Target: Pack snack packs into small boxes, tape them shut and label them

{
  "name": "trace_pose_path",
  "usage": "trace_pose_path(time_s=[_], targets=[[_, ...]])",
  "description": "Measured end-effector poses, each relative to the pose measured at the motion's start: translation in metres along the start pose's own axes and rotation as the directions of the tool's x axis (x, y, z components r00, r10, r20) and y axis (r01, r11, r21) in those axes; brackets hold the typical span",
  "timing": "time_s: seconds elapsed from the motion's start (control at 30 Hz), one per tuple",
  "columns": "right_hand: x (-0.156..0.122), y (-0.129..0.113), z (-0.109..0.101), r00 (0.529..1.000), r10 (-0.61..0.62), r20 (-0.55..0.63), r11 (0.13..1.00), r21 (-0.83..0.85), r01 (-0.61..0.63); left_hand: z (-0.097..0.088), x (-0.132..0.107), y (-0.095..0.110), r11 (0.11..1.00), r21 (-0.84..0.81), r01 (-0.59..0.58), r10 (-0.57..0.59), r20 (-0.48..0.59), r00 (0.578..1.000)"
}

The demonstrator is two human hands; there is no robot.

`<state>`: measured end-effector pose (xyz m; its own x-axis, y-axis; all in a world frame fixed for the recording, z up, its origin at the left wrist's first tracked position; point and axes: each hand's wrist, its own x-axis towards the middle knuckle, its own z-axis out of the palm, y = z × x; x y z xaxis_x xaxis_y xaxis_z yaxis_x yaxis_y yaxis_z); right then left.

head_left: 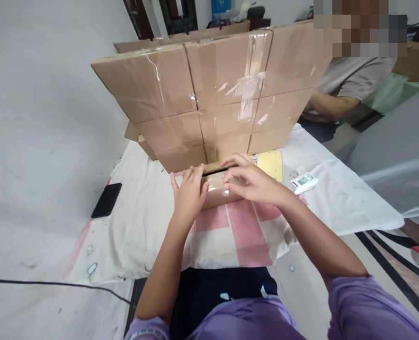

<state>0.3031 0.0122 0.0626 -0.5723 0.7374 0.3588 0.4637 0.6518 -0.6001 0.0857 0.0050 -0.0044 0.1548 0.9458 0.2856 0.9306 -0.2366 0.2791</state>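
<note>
Rising just beyond both hands, a stack of taped cartons (213, 89) stands as a wall, three wide and several high, with clear tape shining on its faces. Under everything lies the bench (340, 203), draped in a white cloth with a pink check (245, 226) on the near side of the hands. Well off to the right, behind the stack, another person's forearm (331, 106) rests by a grey sleeve.

A small carton (215, 199) sits on the cloth at the foot of the stack, directly between and beneath the two hands, its top flaps taped. The left grip (190, 193) lies wide and flat, fingers stretched over the carton's left end and pressing its top. The right grip (254, 182) is narrower, fingers bent over the top at the right end; whether it pinches the tape or only presses on it I cannot tell.

A black phone (106, 199) lies well left of the left grip. A yellow card (271, 164) lies just beyond the right grip, and a small white device (304, 182) sits near its right.
</note>
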Motion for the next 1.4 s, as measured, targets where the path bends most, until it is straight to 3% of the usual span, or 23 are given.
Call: trace_pose_path(time_s=[0.17, 0.3, 0.5, 0.8, 0.9, 1.03, 1.17, 1.23, 1.33, 1.37, 1.4], targets=[[0.048, 0.050, 0.023, 0.982, 0.090, 0.163, 0.995, -0.055, -0.082, 0.013, -0.014, -0.007, 0.999, -0.043, -0.020, 0.023, 0.083, 0.996], [0.060, 0.080, 0.043, 0.973, 0.141, 0.185, 0.985, -0.122, -0.120, 0.018, -0.014, -0.012, 0.997, 0.012, -0.082, 0.081, 0.065, 0.995], [0.059, 0.083, 0.048, 0.977, 0.143, 0.158, 0.983, -0.142, -0.120, 0.027, -0.015, -0.021, 0.969, 0.101, -0.224, 0.227, -0.023, 0.974], [0.060, 0.088, 0.048, 0.973, 0.165, 0.159, 0.973, -0.190, -0.133, 0.020, -0.016, -0.007, 0.966, 0.091, -0.243, 0.243, 0.009, 0.970], [0.064, 0.088, 0.051, 0.968, 0.248, 0.044, 0.933, -0.278, -0.226, 0.020, -0.016, -0.005, 0.964, 0.059, -0.259, 0.259, 0.002, 0.966], [0.060, 0.093, 0.047, 0.932, 0.224, -0.284, 0.900, -0.307, -0.310, 0.024, -0.017, 0.002, 0.963, 0.072, -0.258, 0.262, -0.059, 0.963], [0.025, 0.120, 0.025, 0.786, 0.223, -0.576, 0.881, -0.225, -0.415, 0.028, -0.028, 0.005, 0.970, 0.118, -0.214, 0.236, -0.211, 0.949], [-0.003, 0.140, 0.007, 0.723, 0.268, -0.636, 0.840, -0.213, -0.499, 0.033, -0.043, -0.005, 0.971, 0.090, -0.220, 0.237, -0.361, 0.902], [-0.046, 0.166, -0.023, 0.698, 0.342, -0.630, 0.742, -0.275, -0.611, 0.046, -0.081, -0.033, 0.951, -0.032, -0.309, 0.244, -0.536, 0.808], [-0.059, 0.172, -0.033, 0.704, 0.371, -0.606, 0.707, -0.307, -0.637, 0.051, -0.095, -0.044, 0.942, -0.069, -0.328, 0.241, -0.541, 0.806], [-0.069, 0.177, -0.042, 0.719, 0.402, -0.566, 0.678, -0.345, -0.650, 0.056, -0.109, -0.054, 0.938, -0.103, -0.330, 0.236, -0.506, 0.829]])
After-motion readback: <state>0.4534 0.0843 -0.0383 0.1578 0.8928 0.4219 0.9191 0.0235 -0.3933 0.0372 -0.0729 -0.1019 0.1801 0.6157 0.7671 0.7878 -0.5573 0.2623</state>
